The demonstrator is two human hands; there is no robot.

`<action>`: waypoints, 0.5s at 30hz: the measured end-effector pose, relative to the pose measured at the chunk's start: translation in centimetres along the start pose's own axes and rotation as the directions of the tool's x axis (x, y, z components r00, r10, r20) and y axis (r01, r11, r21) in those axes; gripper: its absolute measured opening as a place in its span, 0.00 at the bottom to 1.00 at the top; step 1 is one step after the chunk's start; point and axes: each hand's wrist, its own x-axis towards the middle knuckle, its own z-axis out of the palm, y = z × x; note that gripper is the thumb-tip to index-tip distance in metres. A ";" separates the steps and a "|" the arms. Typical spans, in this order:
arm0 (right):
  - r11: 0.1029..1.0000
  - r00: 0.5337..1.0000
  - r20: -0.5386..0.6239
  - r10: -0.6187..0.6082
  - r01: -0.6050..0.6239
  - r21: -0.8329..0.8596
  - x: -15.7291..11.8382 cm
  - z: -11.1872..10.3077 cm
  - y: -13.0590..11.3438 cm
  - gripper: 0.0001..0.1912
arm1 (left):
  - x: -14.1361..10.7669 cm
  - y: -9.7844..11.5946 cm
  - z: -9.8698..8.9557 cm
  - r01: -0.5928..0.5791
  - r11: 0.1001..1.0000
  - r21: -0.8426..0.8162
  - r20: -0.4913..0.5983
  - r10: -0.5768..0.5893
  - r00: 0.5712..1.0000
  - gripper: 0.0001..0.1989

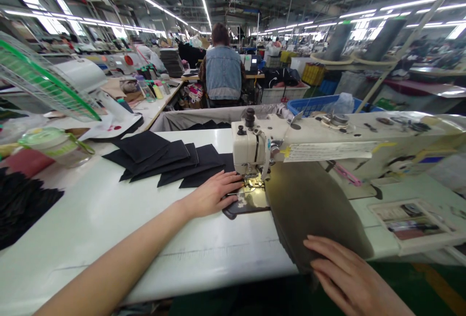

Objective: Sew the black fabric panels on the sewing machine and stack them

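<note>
A white sewing machine (255, 148) stands on the white table (109, 219). A dark grey fabric piece (309, 204) runs from under its needle toward the table's front edge. My left hand (214, 192) lies flat with fingers spread, pressing the fabric just left of the presser foot. At the near edge my right hand (345, 277) rests palm down on the fabric's end. Neither hand grips anything.
Several cut black fabric pieces (163, 158) lie fanned out left of the machine, more black cloth (22, 209) at the far left. A green-lidded jar (54, 143) and a fan (40, 83) stand at the left. A person in a denim vest (223, 71) sits ahead, back turned.
</note>
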 end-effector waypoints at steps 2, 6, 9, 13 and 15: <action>1.000 1.000 -0.018 -0.008 0.008 -0.015 0.3 -0.1 -0.1 0.12 | 0.3 -0.2 -0.2 -0.004 1.000 0.003 -0.005 0.004 1.000 0.20; 1.000 0.999 -0.049 -0.017 0.016 -0.019 0.4 0.2 -0.4 0.14 | 0.5 -0.3 -0.3 -0.001 1.000 0.009 -0.008 0.001 1.000 0.20; 0.998 0.994 -0.091 0.060 -0.057 0.028 0.4 0.4 -0.7 0.10 | 0.4 -0.2 -0.2 -0.006 1.000 0.011 -0.012 0.006 1.000 0.19; 0.950 0.930 -0.209 0.302 -0.277 0.144 0.1 -0.1 -0.9 0.05 | 0.2 -0.3 0.0 0.013 1.000 0.026 -0.013 -0.013 1.000 0.19; 0.905 0.851 -0.310 0.425 -0.387 0.178 -0.2 -0.5 -0.6 0.05 | 0.2 -0.6 0.1 0.026 0.999 0.030 -0.018 -0.025 1.000 0.20</action>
